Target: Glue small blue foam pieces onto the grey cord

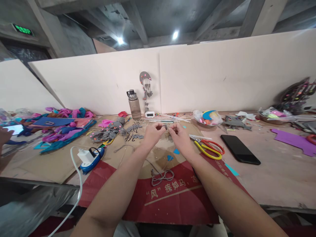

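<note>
Above the cardboard sheet (172,207), my left hand (156,132) and my right hand (179,136) meet with fingertips pinched. A small grey piece (166,126), perhaps felt or foam, shows between them; its shape is too small to make out. Below the hands, a grey cord (162,177) lies looped on the cardboard, and two blue scraps (170,158) rest nearby. Right of my right hand are scissors (209,149) with red and yellow handles. Grey cut pieces with pink dots (106,131) are heaped to the left.
A water bottle (134,105), a small white digital clock (149,114) and a grey hanging ornament (145,82) stand by the white partition (103,85). A black phone (240,149) lies right. At left are a power strip (92,161), coloured felt (66,131) and another person's hand (5,135).
</note>
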Demonstrator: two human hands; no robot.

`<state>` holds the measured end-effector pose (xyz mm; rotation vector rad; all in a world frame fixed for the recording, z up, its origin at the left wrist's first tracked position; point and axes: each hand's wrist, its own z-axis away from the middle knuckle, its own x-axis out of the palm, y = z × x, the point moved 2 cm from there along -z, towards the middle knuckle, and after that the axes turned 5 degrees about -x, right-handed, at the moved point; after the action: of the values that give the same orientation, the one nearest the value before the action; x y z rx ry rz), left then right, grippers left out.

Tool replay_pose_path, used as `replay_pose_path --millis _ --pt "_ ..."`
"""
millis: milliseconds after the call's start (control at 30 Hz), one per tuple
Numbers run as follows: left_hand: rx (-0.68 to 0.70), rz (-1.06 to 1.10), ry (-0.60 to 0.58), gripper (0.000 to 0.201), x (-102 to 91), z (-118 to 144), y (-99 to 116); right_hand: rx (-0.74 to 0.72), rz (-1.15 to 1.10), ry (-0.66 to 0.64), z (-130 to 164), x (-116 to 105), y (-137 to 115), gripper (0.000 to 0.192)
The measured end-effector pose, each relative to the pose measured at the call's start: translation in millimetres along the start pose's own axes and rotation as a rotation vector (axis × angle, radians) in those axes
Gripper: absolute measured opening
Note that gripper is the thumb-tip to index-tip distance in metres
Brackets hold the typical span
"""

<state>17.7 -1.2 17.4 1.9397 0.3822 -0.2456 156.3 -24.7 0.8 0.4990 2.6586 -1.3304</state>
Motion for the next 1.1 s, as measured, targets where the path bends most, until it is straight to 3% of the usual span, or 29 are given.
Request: replay_pose_path --millis 367,700,800,900,1000,1100 --pt "-0.071 0.277 0.009 0.014 12.0 5 -9 0.267 -0.276 0.059 1 10 4 0.030" --pt "-0.106 0.445 0.026 0.014 19.3 7 -12 0.323 -0.407 0.114 -2 15 10 0.033" --pt "-0.162 0.569 -0.065 0.017 19.8 5 -13 0.296 -0.391 0.108 -4 12 11 0.030" --pt "-0.243 0.637 -0.238 0.026 16.4 1 -14 0.296 -0.352 0.113 -5 9 16 0.029" --pt "-0.275 0.612 -0.369 0.031 9.6 -3 -14 0.297 -0.304 0.085 -7 6 19 0.027" --pt "-0.249 0.505 -0.389 0.030 3.1 -4 -13 0.292 -0.235 0.046 -7 4 17 0.024"
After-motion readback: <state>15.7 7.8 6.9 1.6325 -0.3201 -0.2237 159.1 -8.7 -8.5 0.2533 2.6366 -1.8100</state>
